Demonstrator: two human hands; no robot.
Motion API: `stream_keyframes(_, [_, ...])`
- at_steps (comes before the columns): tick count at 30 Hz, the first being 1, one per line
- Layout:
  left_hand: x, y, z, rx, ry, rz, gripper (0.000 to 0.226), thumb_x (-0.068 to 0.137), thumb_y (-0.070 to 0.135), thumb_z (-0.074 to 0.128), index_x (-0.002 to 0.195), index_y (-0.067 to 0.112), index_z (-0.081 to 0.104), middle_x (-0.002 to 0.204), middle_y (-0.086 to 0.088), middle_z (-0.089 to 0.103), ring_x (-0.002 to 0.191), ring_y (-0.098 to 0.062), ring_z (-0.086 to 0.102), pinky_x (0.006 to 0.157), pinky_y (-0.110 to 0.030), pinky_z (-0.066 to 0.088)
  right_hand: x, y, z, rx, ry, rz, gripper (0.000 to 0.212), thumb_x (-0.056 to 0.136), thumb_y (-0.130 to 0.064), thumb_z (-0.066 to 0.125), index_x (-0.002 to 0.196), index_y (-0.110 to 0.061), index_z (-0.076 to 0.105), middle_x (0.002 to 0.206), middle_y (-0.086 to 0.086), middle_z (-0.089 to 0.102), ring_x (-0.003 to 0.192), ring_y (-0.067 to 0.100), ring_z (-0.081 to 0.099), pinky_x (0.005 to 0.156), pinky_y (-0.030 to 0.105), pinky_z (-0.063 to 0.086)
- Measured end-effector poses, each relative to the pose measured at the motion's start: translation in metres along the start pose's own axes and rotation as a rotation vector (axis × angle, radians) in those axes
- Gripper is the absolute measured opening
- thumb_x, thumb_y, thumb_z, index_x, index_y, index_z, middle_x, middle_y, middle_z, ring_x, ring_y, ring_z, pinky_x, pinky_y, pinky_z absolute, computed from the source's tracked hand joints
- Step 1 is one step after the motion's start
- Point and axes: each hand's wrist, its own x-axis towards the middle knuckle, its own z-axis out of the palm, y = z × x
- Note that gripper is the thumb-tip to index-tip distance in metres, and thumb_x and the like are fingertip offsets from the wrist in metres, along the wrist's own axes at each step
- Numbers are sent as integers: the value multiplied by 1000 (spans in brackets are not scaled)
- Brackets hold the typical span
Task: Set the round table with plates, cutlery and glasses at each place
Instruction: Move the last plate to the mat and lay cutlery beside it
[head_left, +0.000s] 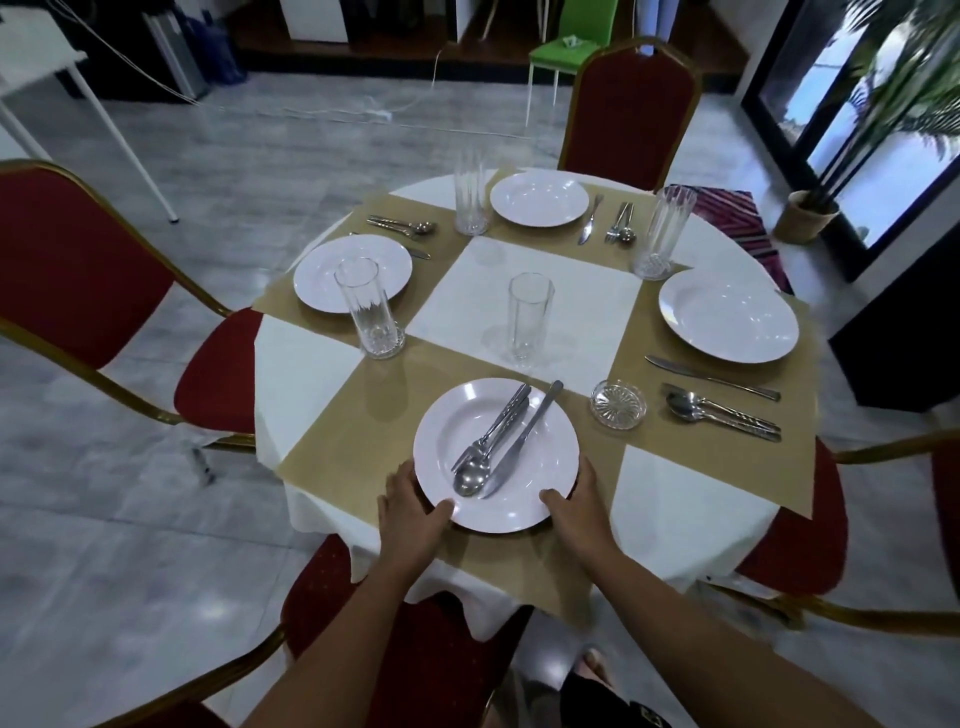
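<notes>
Nearly done. Three places on the worktop (332, 457) already set with plates and cutlery beside them. Last plate (496, 455) down at the near edge, cutlery (496, 441) still piled on top (spoon, fork, knife). One glass (530, 319) alone in the middle, not at a place yet. Left hand (410, 506) and right hand (576, 501) on the plate's two sides, fingers (441, 509) curled loosely round the rim, thumbs on top, touching it. Still to do: cutlery beside the plate, glass to its place.
</notes>
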Motion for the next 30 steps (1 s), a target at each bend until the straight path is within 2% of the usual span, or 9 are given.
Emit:
stream_keyframes(4, [-2, 0, 1, 39, -9, 40, 81, 66, 42, 58, 140, 24, 30, 131, 1, 42, 127, -25, 35, 112, -46, 25, 0, 3, -1, 21, 18, 15, 71, 85, -3, 61, 147, -19, 30, 134, 1, 52, 115, 16, 52, 95, 31, 43])
stream_keyframes(7, [-2, -4, -1, 30, -25, 45, 91, 62, 53, 52, 144, 23, 26, 142, -2, 38, 138, -27, 26, 117, -47, 17, -1, 2, 0, 31, 36, 19, 69, 86, -1, 60, 146, -14, 28, 134, 2, 50, 109, 14, 50, 91, 28, 41])
stream_keyframes(12, [-5, -6, -5, 80, -57, 87, 102, 60, 66, 40, 151, 25, 16, 156, 2, 24, 148, -19, 9, 120, -38, 3, -1, 5, 1, -36, 6, -5, 79, 87, -3, 60, 152, -20, 18, 144, 1, 42, 122, 15, 45, 100, 26, 35])
stream_keyframes(17, [-2, -12, -3, 165, -87, 74, 106, 63, 72, 34, 154, 24, 8, 161, 3, 13, 149, -17, 0, 121, -37, 0, 0, 2, -1, -47, -16, -3, 81, 88, -3, 59, 153, -20, 15, 148, 1, 39, 133, 19, 41, 101, 23, 31])
stream_keyframes(30, [1, -15, -2, 220, -110, 66, 107, 64, 75, 28, 154, 24, 3, 162, 4, 4, 149, -17, -4, 121, -38, -1, 3, 4, -1, -56, 10, 10, 77, 88, -3, 58, 152, -19, 19, 145, 4, 43, 129, 21, 45, 100, 26, 35])
